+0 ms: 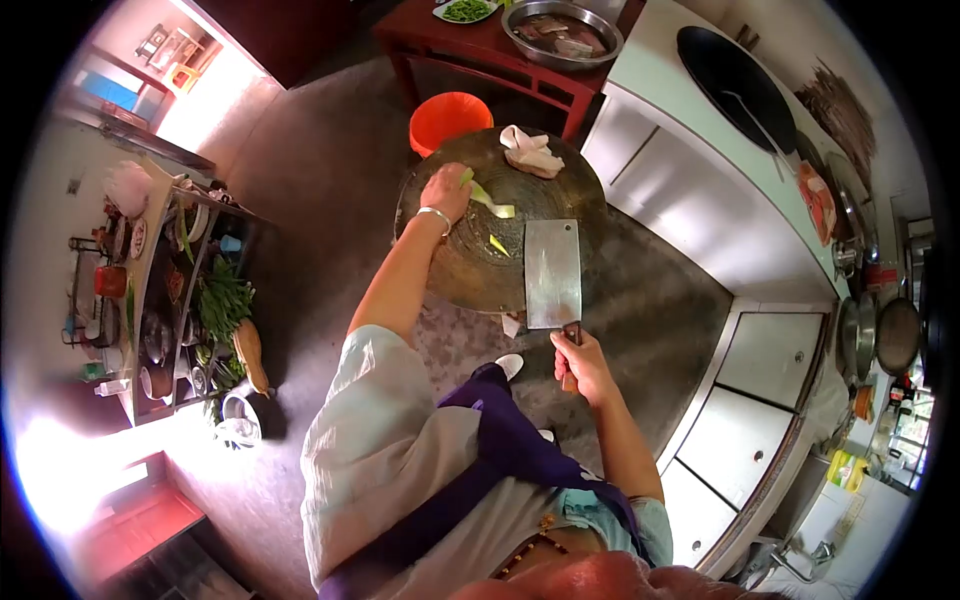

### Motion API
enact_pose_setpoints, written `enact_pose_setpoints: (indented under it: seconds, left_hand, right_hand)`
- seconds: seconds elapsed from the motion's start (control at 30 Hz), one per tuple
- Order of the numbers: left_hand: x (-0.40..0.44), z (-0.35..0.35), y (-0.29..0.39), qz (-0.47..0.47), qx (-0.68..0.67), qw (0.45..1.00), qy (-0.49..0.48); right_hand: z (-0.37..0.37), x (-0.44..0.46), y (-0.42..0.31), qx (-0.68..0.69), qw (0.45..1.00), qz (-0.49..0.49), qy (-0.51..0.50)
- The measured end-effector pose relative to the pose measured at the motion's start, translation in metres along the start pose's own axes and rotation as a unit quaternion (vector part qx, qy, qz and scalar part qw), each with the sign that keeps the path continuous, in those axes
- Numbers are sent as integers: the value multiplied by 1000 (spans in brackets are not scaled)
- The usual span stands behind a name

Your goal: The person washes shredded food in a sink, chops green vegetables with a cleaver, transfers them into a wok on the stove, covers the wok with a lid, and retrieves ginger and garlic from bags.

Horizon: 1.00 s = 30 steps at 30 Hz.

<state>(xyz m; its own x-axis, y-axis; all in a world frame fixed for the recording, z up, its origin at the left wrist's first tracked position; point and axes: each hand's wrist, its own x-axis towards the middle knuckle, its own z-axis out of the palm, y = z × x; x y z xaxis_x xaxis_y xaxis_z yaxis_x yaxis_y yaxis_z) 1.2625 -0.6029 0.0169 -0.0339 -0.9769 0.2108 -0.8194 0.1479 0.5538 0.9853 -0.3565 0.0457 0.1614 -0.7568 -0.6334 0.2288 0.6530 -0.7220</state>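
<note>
A round wooden chopping block (470,270) stands in front of me. My right hand (585,364) is wrapped round the handle of a cleaver (553,272), whose broad blade lies flat over the block's near right part. At the block's left side my left hand (446,190) is closed on a long, pale green vegetable piece (491,203); its fingertips are partly hidden. A small green scrap (499,245) rests on the wood near the blade. Towards the far edge sits a chunk of pale, fatty meat (532,152).
Behind the block is an orange bucket (450,118). A red table (440,38) bears a metal basin (562,62) of meat in liquid and a plate of chopped greens (465,10). On the right counter is a wok (735,85). Shelves with vegetables (228,300) stand left.
</note>
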Motion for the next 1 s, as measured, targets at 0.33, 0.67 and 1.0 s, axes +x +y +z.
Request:
enact_pose_setpoints:
  seconds: [0.33, 0.67, 1.0]
  left_hand:
    - [-28, -1, 9, 142, -65, 981, -116]
    - [-75, 2, 63, 114, -51, 990, 68]
    - [-81, 17, 80, 116, -138, 977, 111]
  right_hand:
    - [21, 53, -6, 16, 999, 30, 22]
    - [47, 54, -5, -49, 998, 30, -26]
    - [54, 35, -8, -63, 998, 5, -12]
